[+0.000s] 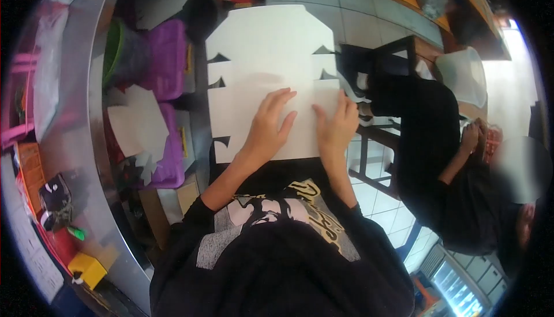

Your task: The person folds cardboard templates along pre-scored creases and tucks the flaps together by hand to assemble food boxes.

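A large white die-cut cardboard sheet [265, 46] lies flat in front of me, with notches and slits along its left and right sides and angled corners at its far end. My left hand [271, 124] rests on the middle of the sheet, its fingers spread and pointing away from me. Near the sheet's right edge lies my right hand [336, 126], thumb apart on the card and fingertips at the edge. Whatever supports the sheet is mostly hidden beneath it.
Purple crates [167, 57] and loose white card pieces [138, 121] are at the left, beside a metal counter edge [101, 144]. A seated person in black [430, 138] is close on the right, near a dark stool [375, 184] and a translucent tub [461, 74].
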Demonstrator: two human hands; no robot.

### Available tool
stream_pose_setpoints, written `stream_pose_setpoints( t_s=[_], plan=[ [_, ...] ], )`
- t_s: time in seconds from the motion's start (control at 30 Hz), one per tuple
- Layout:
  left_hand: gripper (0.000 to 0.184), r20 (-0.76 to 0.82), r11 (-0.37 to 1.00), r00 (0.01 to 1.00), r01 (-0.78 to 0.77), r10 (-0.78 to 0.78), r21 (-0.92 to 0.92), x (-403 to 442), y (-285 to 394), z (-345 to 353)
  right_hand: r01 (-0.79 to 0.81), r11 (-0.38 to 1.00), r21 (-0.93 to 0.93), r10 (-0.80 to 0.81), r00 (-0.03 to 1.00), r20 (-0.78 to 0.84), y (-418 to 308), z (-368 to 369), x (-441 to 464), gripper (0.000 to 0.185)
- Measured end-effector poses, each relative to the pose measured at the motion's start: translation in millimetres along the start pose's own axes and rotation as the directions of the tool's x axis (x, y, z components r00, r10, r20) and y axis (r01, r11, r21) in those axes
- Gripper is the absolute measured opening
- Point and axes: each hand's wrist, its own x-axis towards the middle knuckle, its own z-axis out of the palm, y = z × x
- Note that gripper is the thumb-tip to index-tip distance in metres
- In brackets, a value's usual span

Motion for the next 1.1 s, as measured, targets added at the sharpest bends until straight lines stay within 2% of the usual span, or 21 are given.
stream_pose_setpoints(
  t_s=[0.13, 0.27, 0.33, 0.37, 0.43, 0.47, 0.5, 0.53, 0.6, 0.63, 0.67, 0.73, 0.77, 0.8, 0.87, 0.9, 0.93, 1.0, 1.03, 1.07, 1.1],
  plan=[
    [0.038, 0.047, 0.996, 0.996, -0.075, 0.073, 0.048, 2.0, -4.2, 25.5, 0.006, 1.000, -0.030, -0.006, 1.000, -0.008, 0.2, 3.7, -6.1, 0.067],
    [0.039, 0.040, 0.982, 0.989, -0.146, 0.142, 0.119, 1.1, -3.5, 27.0, 0.041, 0.999, -0.025, -0.043, 0.994, -0.099, -6.8, -6.0, -2.2, 0.056],
    [0.036, 0.085, 0.999, 0.996, 0.004, 0.000, -0.042, 3.3, -2.0, 24.7, 0.056, 0.998, 0.010, -0.054, 0.989, -0.140, -5.5, -7.8, 1.1, 0.050],
    [0.036, 0.085, 0.999, 0.996, 0.001, 0.003, -0.044, 3.3, -0.7, 24.4, 0.102, 0.994, 0.046, -0.097, 0.989, -0.109, -3.0, -6.9, 0.1, 0.044],
    [0.036, 0.132, 0.955, 0.986, 0.137, -0.105, -0.261, 5.2, 1.3, 23.4, 0.149, 0.985, 0.082, -0.142, 0.986, -0.086, -5.0, -11.8, 2.3, 0.039],
    [0.036, 0.131, 0.956, 0.986, 0.130, -0.099, -0.264, 5.9, 3.5, 24.7, 0.143, 0.971, 0.192, -0.143, 0.990, -0.018, -6.3, -17.2, 2.8, 0.036],
    [0.036, 0.138, 0.898, 0.980, 0.188, -0.144, -0.397, 6.3, 6.4, 27.1, 0.128, 0.945, 0.299, -0.150, 0.987, 0.051, -10.0, -25.1, 4.2, 0.034],
    [0.037, 0.152, 0.820, 0.971, 0.239, -0.187, -0.520, 7.1, 8.3, 27.6, 0.130, 0.946, 0.298, -0.150, 0.988, 0.044, -15.4, -32.4, 4.6, 0.034],
    [0.038, 0.139, 0.829, 0.968, 0.249, -0.207, -0.501, 9.7, 10.1, 22.2, 0.061, 0.810, 0.583, -0.140, 0.986, 0.091, -29.4, -51.2, 2.6, 0.033],
    [0.038, 0.134, 0.834, 0.968, 0.253, -0.214, -0.491, 11.9, 13.6, 16.5, 0.030, 0.776, 0.630, -0.173, 0.971, 0.166, -36.4, -64.8, 2.3, 0.037],
    [0.038, 0.128, 0.838, 0.967, 0.256, -0.222, -0.481, 14.2, 17.2, 10.7, 0.034, 0.776, 0.629, -0.170, 0.973, 0.157, -41.7, -75.4, 2.8, 0.037],
    [0.036, 0.130, 0.853, 0.975, 0.223, -0.183, -0.471, 20.0, 37.3, -14.0, 0.190, 0.711, 0.676, -0.409, 0.895, 0.179, -50.7, -94.1, 4.2, 0.041],
    [0.031, 0.187, 0.768, 0.947, 0.322, -0.262, -0.554, 21.8, 48.2, -27.5, 0.221, 0.714, 0.665, -0.470, 0.855, 0.221, -52.6, -104.3, 6.9, 0.044],
    [0.031, 0.185, 0.774, 0.950, 0.313, -0.253, -0.550, 23.6, 52.0, -38.6, 0.227, 0.711, 0.666, -0.470, 0.857, 0.210, -53.2, -113.2, 10.7, 0.044],
    [0.025, 0.226, 0.834, 0.944, 0.320, -0.241, -0.450, 25.2, 55.5, -61.2, 0.007, 0.539, 0.842, -0.515, 0.794, 0.323, -54.8, -131.7, 18.4, 0.044],
    [0.025, 0.223, 0.839, 0.946, 0.313, -0.235, -0.445, 24.3, 58.6, -73.6, -0.222, 0.469, 0.855, -0.452, 0.771, 0.448, -58.9, -145.1, 22.2, 0.046],
    [0.024, 0.151, 0.863, 0.953, 0.303, -0.264, -0.405, 23.5, 63.1, -84.7, -0.216, 0.463, 0.860, -0.455, 0.774, 0.440, -55.6, -144.4, 25.0, 0.046],
    [0.023, 0.071, 0.887, 0.955, 0.292, -0.286, -0.357, 21.8, 78.2, -107.5, 0.078, 0.300, 0.951, -0.529, 0.843, 0.098, -52.8, -137.2, 26.7, 0.048],
    [0.024, -0.052, 0.893, 0.965, 0.217, -0.257, -0.395, 21.4, 89.4, -119.6, 0.060, 0.223, 0.973, -0.551, 0.831, 0.075, -53.3, -133.2, 25.4, 0.042],
    [0.024, -0.178, 0.897, 0.957, 0.134, -0.227, -0.422, 21.3, 97.1, -128.2, 0.065, 0.212, 0.975, -0.559, 0.827, 0.066, -56.7, -129.3, 24.5, 0.042],
    [0.024, -0.194, 0.901, 0.956, 0.125, -0.222, -0.415, 21.5, 101.0, -133.4, 0.151, 0.148, 0.977, -0.610, 0.792, -0.029, -62.5, -125.2, 24.0, 0.043]
  ],
)
